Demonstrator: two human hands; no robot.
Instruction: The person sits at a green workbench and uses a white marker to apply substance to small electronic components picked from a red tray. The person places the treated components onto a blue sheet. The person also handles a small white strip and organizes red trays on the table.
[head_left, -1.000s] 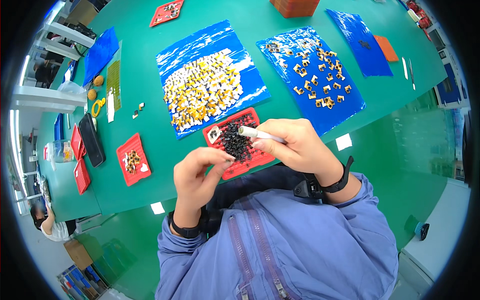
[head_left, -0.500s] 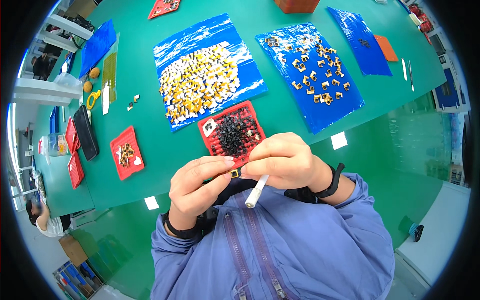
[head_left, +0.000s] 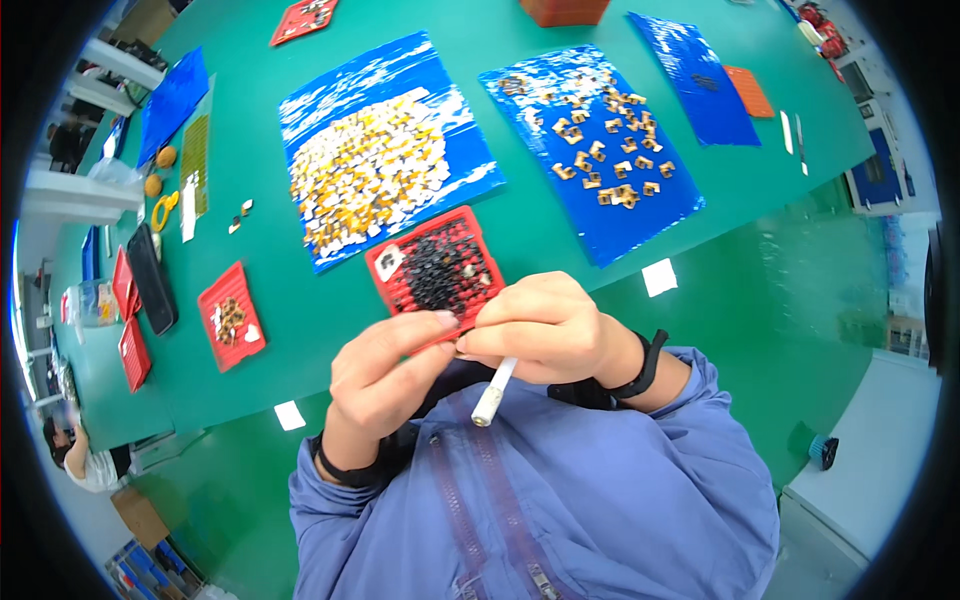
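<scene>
Both hands raised close to the chest, just this side of the red tray of small black parts. Left hand curled, thumb and forefinger pressed together toward the right hand, fingertips meeting; whatever is pinched between them too small to tell. Right hand closed around a white pen-like tool, long axis slanting down and left toward the jacket. Beyond the tray, 2 blue sheets on the green surface, each strewn with small pieces.

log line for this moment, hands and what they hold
left hand: fingertips meet right | right hand: grips white pen tool | red tray: behind hands
</scene>
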